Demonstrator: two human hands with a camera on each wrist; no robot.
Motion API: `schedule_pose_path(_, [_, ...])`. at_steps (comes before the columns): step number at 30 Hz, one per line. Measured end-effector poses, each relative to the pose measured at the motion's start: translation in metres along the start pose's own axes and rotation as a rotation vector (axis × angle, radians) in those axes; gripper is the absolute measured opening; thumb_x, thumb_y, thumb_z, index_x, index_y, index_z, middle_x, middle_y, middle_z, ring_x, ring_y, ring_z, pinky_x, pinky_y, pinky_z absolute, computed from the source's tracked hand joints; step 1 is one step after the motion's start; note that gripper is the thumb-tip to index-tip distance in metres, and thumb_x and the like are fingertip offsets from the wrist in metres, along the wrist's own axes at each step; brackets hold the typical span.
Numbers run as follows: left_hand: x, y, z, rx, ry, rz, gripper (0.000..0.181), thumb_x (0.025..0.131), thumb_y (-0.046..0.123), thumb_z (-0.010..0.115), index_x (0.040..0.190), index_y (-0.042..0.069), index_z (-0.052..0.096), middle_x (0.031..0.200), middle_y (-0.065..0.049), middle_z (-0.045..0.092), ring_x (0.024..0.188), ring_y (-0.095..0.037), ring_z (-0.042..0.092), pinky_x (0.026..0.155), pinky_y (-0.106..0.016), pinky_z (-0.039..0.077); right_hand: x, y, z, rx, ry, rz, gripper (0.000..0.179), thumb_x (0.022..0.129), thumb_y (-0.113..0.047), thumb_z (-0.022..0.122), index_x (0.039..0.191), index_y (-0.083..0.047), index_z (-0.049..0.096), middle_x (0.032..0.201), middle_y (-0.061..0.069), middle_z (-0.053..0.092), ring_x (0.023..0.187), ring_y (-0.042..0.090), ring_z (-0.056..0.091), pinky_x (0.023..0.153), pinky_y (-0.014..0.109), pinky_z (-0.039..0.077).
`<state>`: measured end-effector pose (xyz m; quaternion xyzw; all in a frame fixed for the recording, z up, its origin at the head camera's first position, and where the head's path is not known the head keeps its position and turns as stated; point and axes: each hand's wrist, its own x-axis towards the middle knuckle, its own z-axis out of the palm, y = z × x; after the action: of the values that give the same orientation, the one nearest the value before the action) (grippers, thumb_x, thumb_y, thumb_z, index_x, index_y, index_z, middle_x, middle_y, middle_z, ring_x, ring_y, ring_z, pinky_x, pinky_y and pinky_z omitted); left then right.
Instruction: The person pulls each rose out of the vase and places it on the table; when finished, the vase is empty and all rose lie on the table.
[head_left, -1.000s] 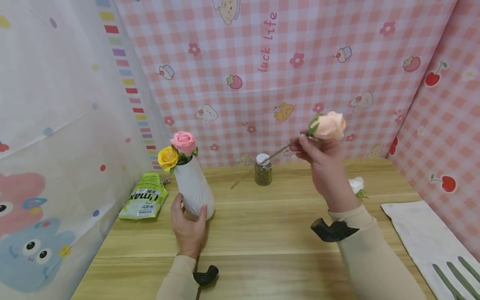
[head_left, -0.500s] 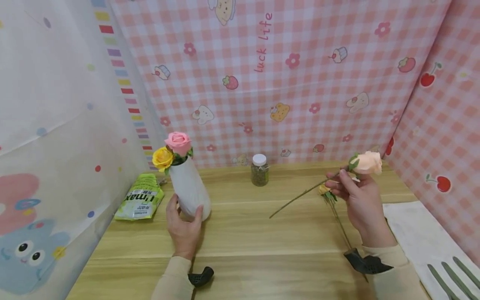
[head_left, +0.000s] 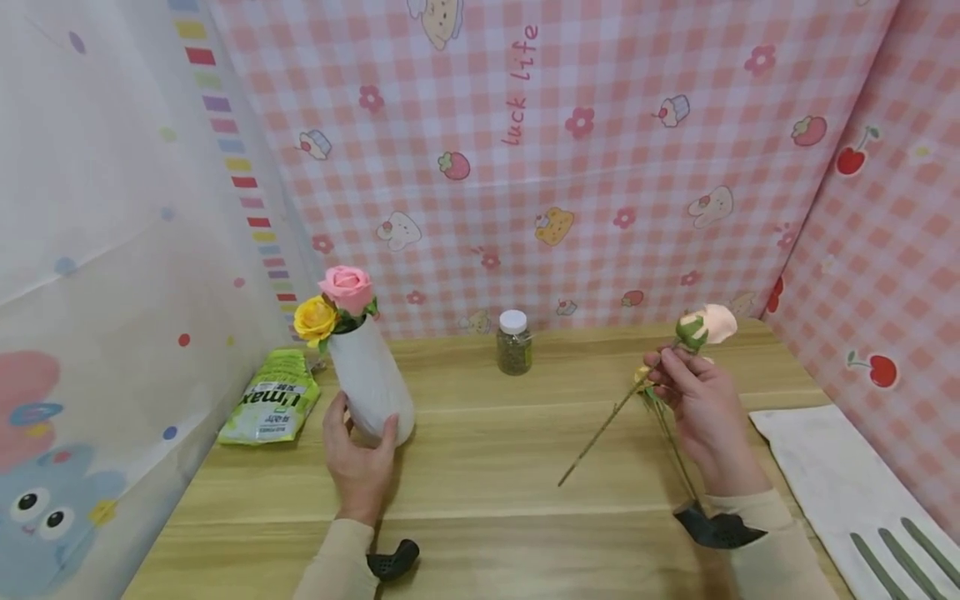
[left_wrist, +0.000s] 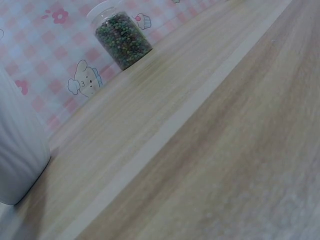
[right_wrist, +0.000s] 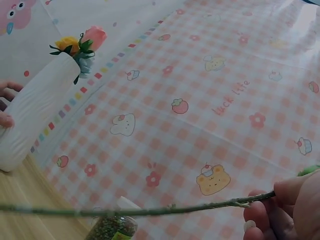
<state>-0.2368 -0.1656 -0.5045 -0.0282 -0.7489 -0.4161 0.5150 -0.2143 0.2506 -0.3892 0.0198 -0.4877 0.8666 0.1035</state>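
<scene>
A white ribbed vase (head_left: 371, 383) stands on the wooden table, leaning a little to the left. My left hand (head_left: 360, 462) grips its lower part, thumb and fingers on either side. At its mouth are a pink rose (head_left: 347, 288), a yellow rose (head_left: 315, 319) and, in the right wrist view, a pale blue flower (right_wrist: 86, 66). My right hand (head_left: 701, 408) pinches a pale peach rose (head_left: 708, 325) by the stem just below its bloom. The bare stem slants down to the left above the table; in the right wrist view it crosses in front of the jar.
A white-capped jar of green granules (head_left: 513, 346) stands at the back. Behind my right hand lies a yellow rose (head_left: 643, 379) on a long stem, partly hidden. A green snack bag (head_left: 270, 400) lies left; a white cloth with dark green stripes (head_left: 832, 467) lies right.
My right hand has carried the peach rose rightward and down from above the jar, and the stem now points more steeply downward. The left hand keeps its hold on the vase.
</scene>
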Motion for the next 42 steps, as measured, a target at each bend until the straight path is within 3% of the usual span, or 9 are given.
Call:
schedule_pose_path(9, [0.000,0.000,-0.001,0.019,-0.031,-0.002,0.079,0.070,0.015,0.085,0.139,0.005,0.047,0.133,-0.013,0.052,0.116,-0.028,0.051,0.082,-0.054,0.049,0.005,0.013,0.004,-0.261,0.148,-0.083,0.008,0.089,-0.016,0.069,0.087,-0.013,0.076,0.075,-0.004,0.071,0.062,0.006,0.060,0.053,0.017,0.046])
schedule_pose_path(13, [-0.001,-0.001,-0.001,0.015,-0.034,-0.003,0.079,0.071,0.015,0.085,0.139,0.006,0.046,0.133,-0.011,0.052,0.118,-0.027,0.050,0.083,-0.054,0.049,0.006,0.022,0.007,-0.272,0.236,-0.133,0.005,0.086,-0.013,0.072,0.084,-0.008,0.074,0.070,-0.002,0.071,0.057,0.007,0.059,0.047,0.017,0.042])
schedule_pose_path(17, [-0.001,-0.003,-0.001,0.009,-0.025,0.005,0.080,0.070,0.015,0.085,0.139,0.006,0.047,0.133,-0.011,0.052,0.118,-0.027,0.051,0.083,-0.053,0.049,0.008,0.030,0.007,-0.317,0.277,-0.185,0.013,0.084,-0.010,0.073,0.089,0.001,0.072,0.069,0.000,0.071,0.061,0.007,0.064,0.050,0.017,0.045])
schedule_pose_path(20, [0.000,-0.004,0.000,0.009,-0.015,0.015,0.080,0.069,0.014,0.086,0.138,0.005,0.048,0.133,-0.012,0.053,0.117,-0.027,0.051,0.082,-0.053,0.049,0.009,0.036,0.003,-0.468,0.243,-0.180,0.020,0.086,-0.013,0.072,0.097,0.004,0.070,0.071,-0.004,0.071,0.065,0.006,0.065,0.052,0.017,0.046])
schedule_pose_path(24, [0.000,-0.004,0.001,0.012,-0.003,0.031,0.079,0.068,0.013,0.086,0.137,0.004,0.049,0.131,-0.014,0.054,0.116,-0.028,0.052,0.082,-0.050,0.049,0.010,0.045,-0.007,-0.693,0.115,-0.104,0.026,0.090,-0.018,0.069,0.106,0.002,0.069,0.079,-0.006,0.072,0.069,0.005,0.062,0.053,0.019,0.045])
schedule_pose_path(29, [0.000,-0.003,0.001,0.017,0.001,0.036,0.078,0.068,0.013,0.086,0.136,0.003,0.049,0.130,-0.014,0.054,0.115,-0.028,0.052,0.085,-0.038,0.050,0.013,0.055,-0.020,-0.911,-0.027,-0.063,0.024,0.090,-0.020,0.069,0.106,-0.003,0.071,0.091,0.005,0.071,0.075,0.007,0.061,0.059,0.021,0.049])
schedule_pose_path(32, [0.000,-0.002,0.000,0.022,-0.004,0.031,0.078,0.068,0.013,0.086,0.136,0.003,0.049,0.130,-0.013,0.054,0.115,-0.027,0.052,0.085,-0.039,0.050,0.013,0.060,-0.025,-1.022,-0.085,-0.066,0.023,0.091,-0.021,0.068,0.106,-0.004,0.072,0.095,0.008,0.071,0.078,0.011,0.061,0.061,0.022,0.050])
schedule_pose_path(36, [0.000,-0.002,0.000,0.029,-0.012,0.028,0.079,0.068,0.014,0.086,0.137,0.004,0.048,0.131,-0.013,0.054,0.116,-0.026,0.052,0.082,-0.049,0.050,0.014,0.064,-0.029,-1.058,-0.105,-0.054,0.025,0.092,-0.020,0.067,0.107,-0.002,0.072,0.095,0.010,0.071,0.078,0.015,0.062,0.060,0.024,0.051])
schedule_pose_path(42, [-0.001,-0.002,0.000,0.028,-0.009,0.025,0.079,0.068,0.014,0.086,0.137,0.004,0.048,0.131,-0.013,0.053,0.117,-0.027,0.051,0.082,-0.049,0.049,0.017,0.065,-0.034,-1.098,-0.085,-0.046,0.023,0.093,-0.019,0.065,0.108,-0.003,0.072,0.097,0.010,0.071,0.077,0.014,0.063,0.061,0.024,0.052])
